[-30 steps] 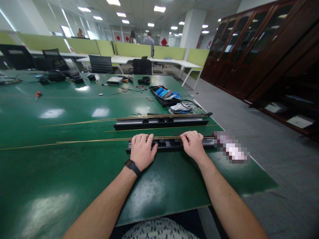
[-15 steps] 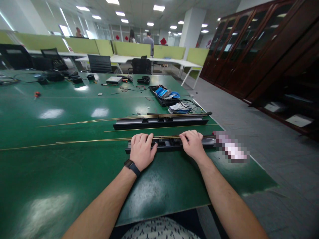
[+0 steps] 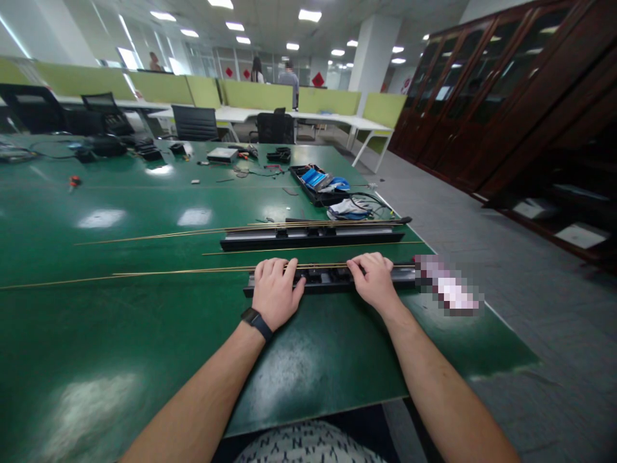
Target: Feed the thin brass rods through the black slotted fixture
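Note:
A black and silver rail (image 3: 403, 276) lies lengthwise in front of me on the green table. Several thin brass-coloured rods (image 3: 183, 271) run along its top and stick out far to the left. My left hand (image 3: 274, 292) is closed over the rail's left part, fingers across the rods and thumb on the near side. Farther right, my right hand (image 3: 373, 280) pinches the rods between thumb and fingers above the rail. Dark blocks (image 3: 325, 275) show on the rail between my hands. What lies beneath my fingers is hidden.
Behind is a second rail (image 3: 313, 243) topped with more rods. One loose rod (image 3: 308, 248) lies between the rails. A pixelated pinkish object (image 3: 448, 283) is by the right end. Farther back are gloves (image 3: 351, 207) and a black tray (image 3: 315, 193) holding blue items.
Both hands keep the same places on the rail and rods. The whole view has shifted very slightly.

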Demonstrator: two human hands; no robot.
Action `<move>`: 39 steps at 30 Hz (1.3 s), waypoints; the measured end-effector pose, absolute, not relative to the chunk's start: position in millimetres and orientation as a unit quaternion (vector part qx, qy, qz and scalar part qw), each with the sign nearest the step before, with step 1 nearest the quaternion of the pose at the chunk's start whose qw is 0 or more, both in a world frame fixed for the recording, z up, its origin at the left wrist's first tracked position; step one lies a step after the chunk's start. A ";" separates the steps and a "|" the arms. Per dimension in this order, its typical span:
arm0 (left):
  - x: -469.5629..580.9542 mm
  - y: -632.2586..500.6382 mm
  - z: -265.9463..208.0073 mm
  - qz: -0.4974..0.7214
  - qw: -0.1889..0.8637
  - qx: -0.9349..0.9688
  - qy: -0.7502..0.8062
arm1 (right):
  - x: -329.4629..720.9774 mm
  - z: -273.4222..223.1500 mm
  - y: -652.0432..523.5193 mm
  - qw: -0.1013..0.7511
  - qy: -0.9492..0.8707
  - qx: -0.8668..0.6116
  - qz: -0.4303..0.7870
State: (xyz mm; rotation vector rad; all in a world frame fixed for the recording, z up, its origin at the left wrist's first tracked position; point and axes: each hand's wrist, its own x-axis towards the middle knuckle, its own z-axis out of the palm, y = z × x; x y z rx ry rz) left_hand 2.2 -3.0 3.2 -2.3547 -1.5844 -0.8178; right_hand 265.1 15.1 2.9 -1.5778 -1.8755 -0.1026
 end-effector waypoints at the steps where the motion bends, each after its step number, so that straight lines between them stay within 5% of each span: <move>1: 2.3 -3.0 3.3 -0.275 0.094 -0.794 -0.534 | 265.4 2.8 15.2 0.338 -0.718 -0.608 -0.040; 39: 2.1 -3.4 2.9 -0.279 0.088 -0.794 -0.533 | 265.8 3.8 14.5 0.335 -0.714 -0.613 -0.038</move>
